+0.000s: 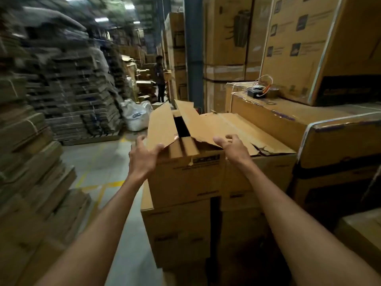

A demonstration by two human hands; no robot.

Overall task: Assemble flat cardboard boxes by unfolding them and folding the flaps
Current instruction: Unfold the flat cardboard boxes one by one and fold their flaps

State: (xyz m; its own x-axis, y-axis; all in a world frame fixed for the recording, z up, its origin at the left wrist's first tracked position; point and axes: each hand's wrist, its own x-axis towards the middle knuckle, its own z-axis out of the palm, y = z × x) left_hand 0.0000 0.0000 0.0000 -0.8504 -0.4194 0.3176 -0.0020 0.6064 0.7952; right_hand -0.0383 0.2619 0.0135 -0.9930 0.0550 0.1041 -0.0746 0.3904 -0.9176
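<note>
Left hand [144, 156] pinched the left flap [162, 124] of the box [185, 178]; right hand [228, 144], fingers curled, sat over the torn right flap [237, 126], grip unclear; hard folding might rip it further

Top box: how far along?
Done: the box is unfolded, standing on a stack. In hand: left hand grips the left flap; right hand sits at the torn right flap, grip unclear. Left: top flaps not closed, a dark gap shows between them.
</note>
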